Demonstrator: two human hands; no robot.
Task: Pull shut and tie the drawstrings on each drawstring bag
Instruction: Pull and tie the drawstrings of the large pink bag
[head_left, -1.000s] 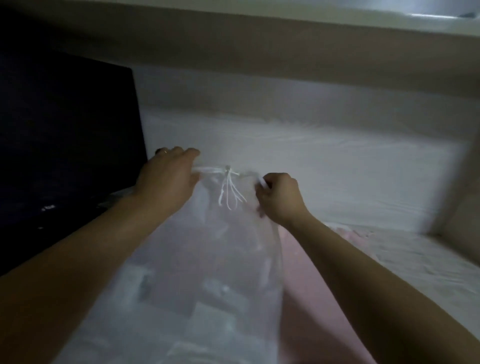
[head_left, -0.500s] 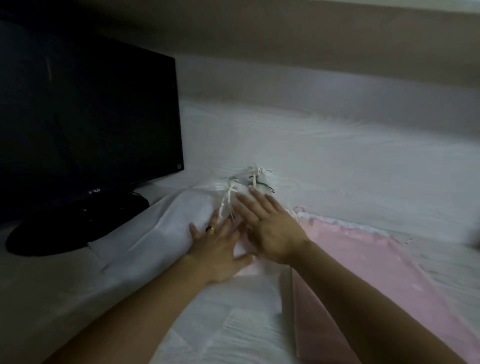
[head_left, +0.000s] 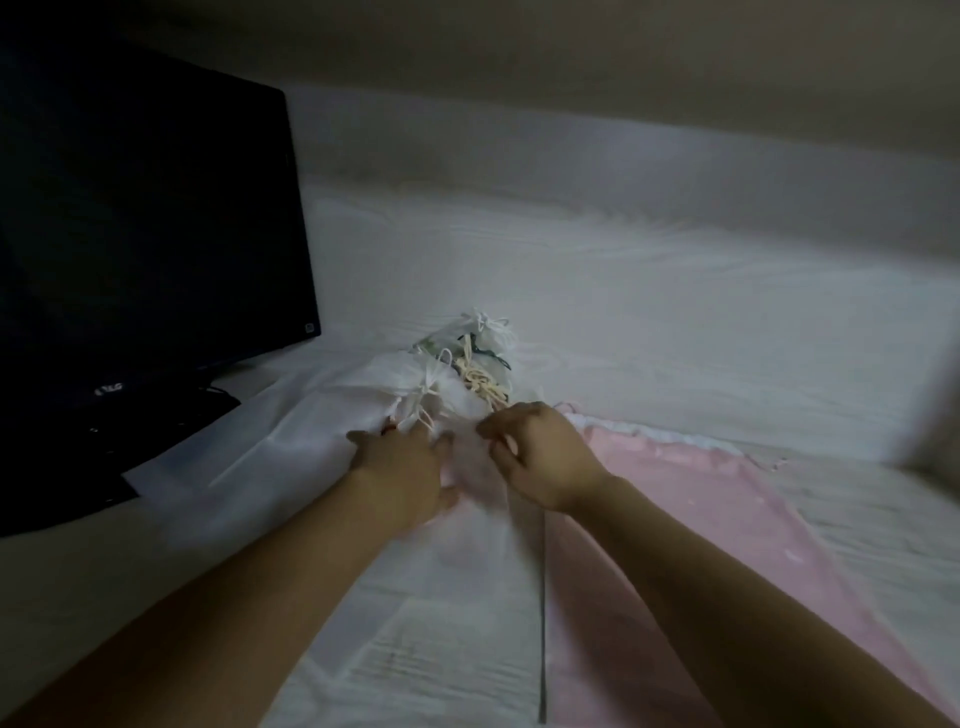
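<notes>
Left hand (head_left: 402, 467), right hand (head_left: 540, 457) side by side, fingers curled

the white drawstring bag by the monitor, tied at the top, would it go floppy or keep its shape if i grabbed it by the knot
Probably floppy: the white drawstring bag is thin, creased fabric slumped on the bed. It likely would not roll, since it lies flat and wide. The weight is hard to judge, because its contents are hidden. The tied drawstring looks a fair handle.

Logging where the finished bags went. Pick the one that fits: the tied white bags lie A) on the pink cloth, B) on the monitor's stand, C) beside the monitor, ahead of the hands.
C: the tied bags lie right of the monitor, beyond both hands.
</notes>
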